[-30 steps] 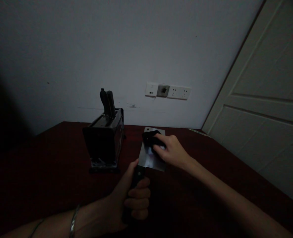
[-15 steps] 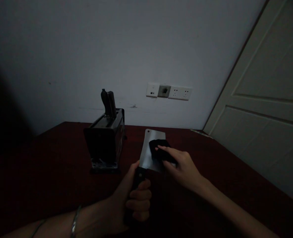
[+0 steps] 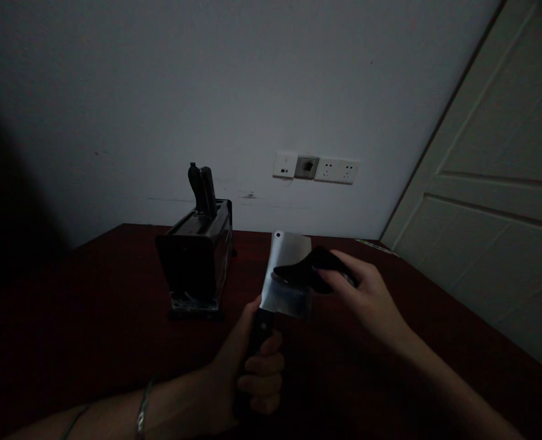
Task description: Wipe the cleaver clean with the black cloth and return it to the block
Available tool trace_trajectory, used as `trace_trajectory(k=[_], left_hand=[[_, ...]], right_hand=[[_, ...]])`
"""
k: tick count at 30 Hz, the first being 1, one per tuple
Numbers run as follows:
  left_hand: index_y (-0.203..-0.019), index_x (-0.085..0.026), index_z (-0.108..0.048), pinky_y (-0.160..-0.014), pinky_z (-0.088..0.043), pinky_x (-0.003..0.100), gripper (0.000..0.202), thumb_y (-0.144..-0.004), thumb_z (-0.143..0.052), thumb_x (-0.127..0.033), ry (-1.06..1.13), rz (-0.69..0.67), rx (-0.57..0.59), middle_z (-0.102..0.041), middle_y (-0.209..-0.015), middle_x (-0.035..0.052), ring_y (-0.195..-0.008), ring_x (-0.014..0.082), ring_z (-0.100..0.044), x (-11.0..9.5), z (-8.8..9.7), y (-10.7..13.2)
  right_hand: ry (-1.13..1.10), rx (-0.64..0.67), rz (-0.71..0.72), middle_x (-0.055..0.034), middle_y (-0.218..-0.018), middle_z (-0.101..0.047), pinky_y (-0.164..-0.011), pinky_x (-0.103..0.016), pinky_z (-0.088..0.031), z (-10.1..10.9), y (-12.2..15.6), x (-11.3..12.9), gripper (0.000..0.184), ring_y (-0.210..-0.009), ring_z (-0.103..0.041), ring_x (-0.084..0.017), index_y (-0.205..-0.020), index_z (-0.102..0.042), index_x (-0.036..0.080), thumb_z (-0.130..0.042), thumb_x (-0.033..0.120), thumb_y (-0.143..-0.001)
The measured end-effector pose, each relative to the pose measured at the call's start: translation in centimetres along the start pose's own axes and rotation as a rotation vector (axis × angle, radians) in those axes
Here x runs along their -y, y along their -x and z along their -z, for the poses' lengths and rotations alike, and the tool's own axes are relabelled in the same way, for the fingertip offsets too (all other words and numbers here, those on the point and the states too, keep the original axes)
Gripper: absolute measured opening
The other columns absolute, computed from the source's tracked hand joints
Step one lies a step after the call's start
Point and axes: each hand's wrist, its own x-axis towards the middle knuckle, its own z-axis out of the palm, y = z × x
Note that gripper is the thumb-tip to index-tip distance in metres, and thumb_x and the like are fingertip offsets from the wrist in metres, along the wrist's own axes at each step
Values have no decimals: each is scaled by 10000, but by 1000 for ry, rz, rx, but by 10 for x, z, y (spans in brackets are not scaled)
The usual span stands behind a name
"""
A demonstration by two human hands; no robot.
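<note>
My left hand (image 3: 252,366) is closed round the black handle of a steel cleaver (image 3: 285,275), whose broad blade points away from me above the dark red table (image 3: 91,318). My right hand (image 3: 366,293) grips a small black cloth (image 3: 310,272) between fingers and thumb. The cloth's tip rests against the right side of the blade. A thin bracelet circles my left wrist.
A black knife block (image 3: 195,260) with dark knife handles sticking up stands on the table left of the cleaver. Behind are a white wall with a row of sockets (image 3: 315,168), and a pale door (image 3: 495,201) on the right.
My right hand drew the cloth back down the blade, then shifted right and lifted, so the cloth now touches only the blade's right side. The cleaver tilted a little more upright.
</note>
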Motion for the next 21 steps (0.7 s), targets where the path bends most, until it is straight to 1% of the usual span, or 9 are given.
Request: trace_trajectory(k=[2, 3, 5, 8, 10, 12, 14, 16, 21], left_hand=[[-511, -161, -452, -326, -232, 190, 729, -810, -20, -665, 2, 0, 8, -263, -350, -62, -263, 49, -176, 1, 1, 0], [-513, -161, -453, -327, -231, 192, 725, -812, -24, -663, 1, 2, 6, -266, -351, -61, -263, 50, -173, 2, 1, 0], [-511, -162, -447, -329, -220, 191, 692, -826, -72, -650, 1, 2, -10, -268, -353, -61, -267, 51, -162, 3, 2, 0], [-522, -163, -449, -335, -211, 186, 641, -835, -153, -637, -5, -3, -33, -272, -357, -61, -274, 52, -159, 3, 2, 0], [-529, -163, -460, -341, -218, 187, 646, -834, -147, -638, -17, 5, -30, -281, -358, -55, -275, 57, -177, 2, 3, 0], [-525, -164, -460, -341, -210, 188, 662, -837, -113, -633, -16, 14, -20, -280, -355, -50, -270, 59, -181, 2, 4, -1], [-522, -165, -456, -330, -175, 184, 671, -845, -80, -616, -6, 26, -17, -272, -353, -46, -269, 59, -163, 1, 6, -1], [-522, -164, -457, -320, -125, 177, 670, -852, -71, -602, -3, 41, -25, -267, -357, -41, -276, 60, -148, 1, 6, -2], [-532, -155, -469, -321, -72, 173, 672, -846, -89, -612, 1, 66, -64, -258, -364, -40, -288, 58, -140, 2, 8, -3]], right_hand=[[-17, -64, 30, -15, -707, -583, -559, -241, -429, -2, -12, -5, 147, -650, -535, -132, -773, -569, 164, -481, 274, -814], [-2, -60, 50, -22, -735, -597, -584, -250, -438, -3, -16, -8, 130, -672, -546, -138, -813, -567, 167, -479, 263, -813], [67, 23, 82, -28, -792, -618, -627, -264, -451, -8, -18, -12, 142, -707, -566, -146, -916, -552, 178, -492, 215, -793], [188, 226, 170, -63, -1014, -612, -771, -313, -462, -12, -14, -18, 436, -894, -576, -177, -1128, -482, 194, -565, 144, -703], [257, 309, 270, -102, -1184, -540, -896, -365, -416, -12, -12, -21, 607, -1067, -504, -210, -1231, -420, 185, -612, 137, -658], [319, 330, 359, -117, -1257, -493, -948, -401, -374, -9, -14, -26, 589, -1138, -446, -228, -1211, -459, 176, -620, 115, -648], [339, 362, 411, -99, -1239, -523, -923, -399, -391, -5, -17, -30, 464, -1114, -460, -224, -1090, -553, 182, -586, 47, -648], [306, 439, 426, -73, -1175, -577, -860, -356, -430, -1, -20, -33, 384, -1056, -499, -205, -985, -605, 190, -558, 2, -654], [140, 644, 333, -58, -1008, -618, -735, -247, -467, 0, -20, -33, 359, -864, -580, -141, -1047, -617, 210, -596, 70, -717]])
